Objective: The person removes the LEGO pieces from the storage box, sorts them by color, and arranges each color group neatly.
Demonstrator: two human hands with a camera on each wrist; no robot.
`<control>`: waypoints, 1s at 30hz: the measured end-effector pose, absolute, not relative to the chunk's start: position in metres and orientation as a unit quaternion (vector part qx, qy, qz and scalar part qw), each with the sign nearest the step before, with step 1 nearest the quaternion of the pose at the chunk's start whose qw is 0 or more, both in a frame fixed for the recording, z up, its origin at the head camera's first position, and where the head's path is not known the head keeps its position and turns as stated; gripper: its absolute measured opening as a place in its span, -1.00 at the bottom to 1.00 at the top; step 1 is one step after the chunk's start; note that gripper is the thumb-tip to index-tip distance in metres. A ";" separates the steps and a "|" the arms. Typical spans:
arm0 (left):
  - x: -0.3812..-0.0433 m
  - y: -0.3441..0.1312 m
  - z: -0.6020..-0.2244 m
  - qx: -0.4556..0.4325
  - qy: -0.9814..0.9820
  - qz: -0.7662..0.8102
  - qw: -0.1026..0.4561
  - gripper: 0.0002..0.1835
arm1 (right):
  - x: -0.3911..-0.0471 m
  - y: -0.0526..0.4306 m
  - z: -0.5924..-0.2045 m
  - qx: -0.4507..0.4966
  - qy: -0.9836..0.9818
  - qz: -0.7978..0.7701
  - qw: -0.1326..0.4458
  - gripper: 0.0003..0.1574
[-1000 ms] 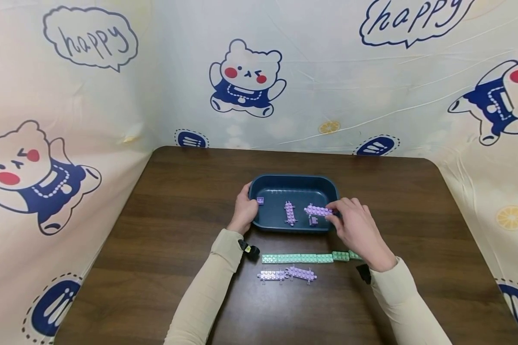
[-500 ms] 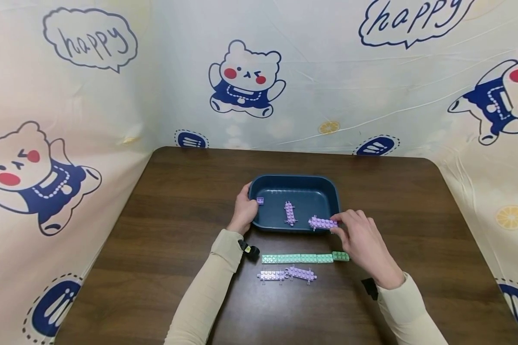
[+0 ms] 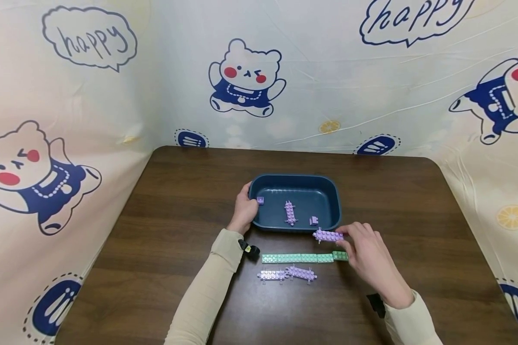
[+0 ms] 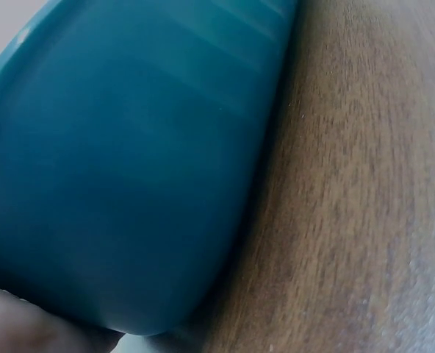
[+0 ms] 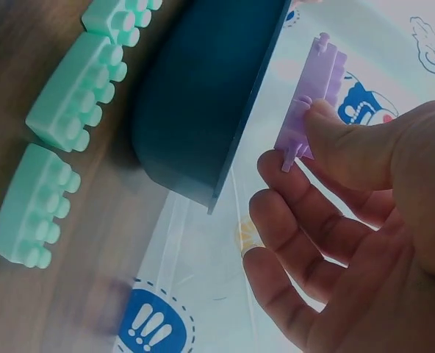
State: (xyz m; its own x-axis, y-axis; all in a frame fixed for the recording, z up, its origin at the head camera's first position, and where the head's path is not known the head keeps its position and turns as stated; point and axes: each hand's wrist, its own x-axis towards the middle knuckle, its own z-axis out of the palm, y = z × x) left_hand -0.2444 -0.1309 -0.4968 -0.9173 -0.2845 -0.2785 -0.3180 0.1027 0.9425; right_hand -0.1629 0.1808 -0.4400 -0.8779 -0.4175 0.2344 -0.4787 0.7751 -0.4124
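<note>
My left hand [image 3: 243, 211] grips the left end of a dark teal tray [image 3: 293, 176], thumb at its rim. The tray's outer wall [image 4: 129, 162] fills much of the left wrist view. My right hand [image 3: 369, 256] pinches one end of a long purple building brick [image 3: 328, 235] between thumb and forefinger, in front of the tray's near right corner. In the right wrist view this brick [image 5: 309, 103] shows studs and small side pegs. Inside the tray lie another long purple brick [image 3: 289, 213] and two small purple pieces, one right [image 3: 313, 221], one left near my thumb.
A row of green bricks [image 3: 297, 258] lies on the brown table [image 3: 190, 191] just in front of the tray. Nearer still, two long purple bricks [image 3: 272, 275] lie end to end. A printed cloth [image 3: 319, 86] hangs behind the table.
My right hand has brought the long purple brick out of the tray, toward me and slightly right, uncovering the small purple piece. My left hand stays at the tray.
</note>
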 end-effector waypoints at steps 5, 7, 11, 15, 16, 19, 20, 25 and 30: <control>-0.245 -0.131 -0.497 -0.202 0.743 0.638 0.010 -0.30 | -0.156 0.183 -0.442 0.237 -0.939 0.242 0.063 -0.70; -0.245 -0.131 -0.497 -0.202 0.744 0.636 0.010 -0.31 | -0.153 0.184 -0.442 0.239 -0.938 0.242 0.066 -0.70; -0.245 -0.130 -0.497 -0.202 0.745 0.636 0.009 -0.32 | -0.149 0.187 -0.444 0.241 -0.936 0.242 0.079 -0.70; -0.244 -0.130 -0.497 -0.202 0.746 0.635 0.010 -0.33 | -0.146 0.190 -0.445 0.239 -0.936 0.245 0.083 -0.70; -0.244 -0.130 -0.497 -0.202 0.747 0.634 0.010 -0.33 | -0.146 0.191 -0.445 0.239 -0.936 0.247 0.082 -0.71; -0.245 -0.130 -0.497 -0.204 0.749 0.631 0.011 -0.32 | -0.145 0.193 -0.445 0.238 -0.935 0.251 0.078 -0.71; -0.245 -0.130 -0.497 -0.204 0.750 0.630 0.011 -0.32 | -0.144 0.194 -0.444 0.239 -0.935 0.251 0.076 -0.72; -0.244 -0.130 -0.497 -0.203 0.750 0.629 0.012 -0.32 | -0.143 0.197 -0.442 0.239 -0.936 0.251 0.057 -0.73; -0.245 -0.131 -0.498 -0.198 0.751 0.630 0.007 -0.31 | -0.143 0.201 -0.443 0.251 -0.936 0.241 0.055 -0.74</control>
